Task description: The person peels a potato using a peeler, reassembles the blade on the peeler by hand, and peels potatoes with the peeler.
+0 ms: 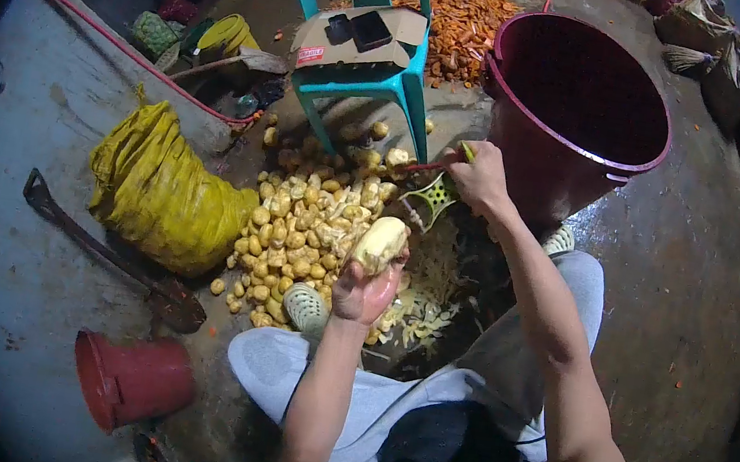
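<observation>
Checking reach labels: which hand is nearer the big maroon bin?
Right. In view, right hand overlaps the maroon bin at its left edge; left hand is lower, farther left, holding a peeled potato.

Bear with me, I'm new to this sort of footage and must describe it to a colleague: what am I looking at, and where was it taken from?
There's no machine here, just a person's two bare hands. The single picture comes from a camera worn on the head, looking forward and down.

The left hand holds a pale, peeled potato. The right hand grips a yellow-green tool that looks like a peeler.

On the floor lie a heap of potatoes and pale peelings. Around them stand a yellow sack, a teal chair and a large dark red tub; orange pieces are heaped behind.
</observation>
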Demonstrator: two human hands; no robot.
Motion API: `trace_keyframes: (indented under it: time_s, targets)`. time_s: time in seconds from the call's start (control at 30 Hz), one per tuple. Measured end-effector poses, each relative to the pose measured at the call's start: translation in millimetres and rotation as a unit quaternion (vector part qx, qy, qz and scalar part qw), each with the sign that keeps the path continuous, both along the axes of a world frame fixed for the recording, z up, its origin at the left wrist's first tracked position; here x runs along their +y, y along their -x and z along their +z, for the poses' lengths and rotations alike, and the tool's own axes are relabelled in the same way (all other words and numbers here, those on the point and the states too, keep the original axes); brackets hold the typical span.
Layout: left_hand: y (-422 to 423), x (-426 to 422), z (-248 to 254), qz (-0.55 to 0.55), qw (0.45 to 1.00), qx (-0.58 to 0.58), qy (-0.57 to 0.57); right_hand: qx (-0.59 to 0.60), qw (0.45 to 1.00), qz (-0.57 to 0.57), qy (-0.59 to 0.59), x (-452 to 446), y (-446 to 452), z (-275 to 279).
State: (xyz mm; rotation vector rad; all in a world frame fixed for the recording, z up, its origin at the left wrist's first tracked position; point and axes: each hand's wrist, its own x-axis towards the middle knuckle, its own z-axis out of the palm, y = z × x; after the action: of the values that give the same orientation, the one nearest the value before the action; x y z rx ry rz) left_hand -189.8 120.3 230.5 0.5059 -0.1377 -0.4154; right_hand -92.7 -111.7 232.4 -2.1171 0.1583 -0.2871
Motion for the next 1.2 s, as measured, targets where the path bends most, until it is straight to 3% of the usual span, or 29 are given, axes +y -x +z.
trace_keyframes:
  time_s: [0.1,0.13,0.17,0.23,0.27,0.37,0.43,0.5,0.6,0.7,0.8,0.9,0.93,1.03,1.1,1.17,1.2]
  targets:
    - [0.8,4.1,-12.9,0.016,0.999,0.031,-0.038,-0.021,0.999,0.048,0.015,29.4,26.7,40.9]
    - [2.0,2.5,-15.0,0.036,0.995,-0.001,-0.091,-0.046,0.99,0.092,0.092,26.8,26.3,37.5]
    - [2.8,2.8,-15.4,0.041,0.994,-0.016,-0.104,-0.045,0.99,0.092,0.092,22.6,22.8,32.7]
    - [4.3,-0.1,-5.1,0.052,0.989,-0.046,-0.13,-0.028,0.999,-0.018,0.029,9.7,10.7,20.5]
    - [4.1,2.0,-3.1,0.028,0.995,-0.03,-0.087,-0.004,0.997,-0.033,0.064,-1.2,4.7,16.2]
    - [2.7,6.7,4.2,-0.017,0.999,0.005,-0.048,0.007,0.999,-0.011,-0.037,4.8,4.4,14.6]
    - [2.3,9.3,-4.8,0.011,0.992,0.002,-0.128,-0.08,0.995,0.051,0.022,23.2,19.1,39.6]
    - [2.7,5.3,-10.7,0.055,0.986,-0.002,-0.159,-0.055,0.993,0.078,0.077,31.0,32.7,56.7]
    - [2.9,-0.9,4.0,0.022,0.995,-0.028,-0.098,-0.042,0.998,0.03,0.034,9.0,12.7,17.6]
    - [2.0,9.0,-7.0,-0.017,1.0,-0.013,-0.007,0.039,0.999,-0.03,0.017,2.1,6.8,20.6]
    - [4.2,8.5,-12.3,0.021,0.997,0.023,-0.071,-0.076,0.995,0.059,-0.005,21.3,23.3,43.8]
    - [4.8,0.6,-19.5,0.077,0.985,-0.08,-0.129,-0.045,0.995,0.058,0.066,27.6,32.6,49.8]
    - [4.7,2.8,-17.3,0.077,0.985,-0.079,-0.13,-0.037,0.998,0.011,0.056,23.0,28.0,46.1]
    - [0.9,9.3,-7.1,0.011,0.991,-0.08,-0.108,0.008,0.998,-0.045,0.047,-3.4,4.4,16.6]
    - [3.6,9.1,-3.7,-0.027,1.0,-0.013,-0.003,-0.021,0.999,-0.021,-0.018,0.4,3.2,12.9]
    - [1.8,6.1,-6.9,-0.004,1.0,-0.005,-0.016,-0.057,0.998,0.012,-0.037,19.1,19.1,38.9]
    - [0.6,7.1,-16.3,0.026,0.996,-0.031,-0.079,-0.038,0.997,0.057,-0.036,25.8,31.4,58.3]
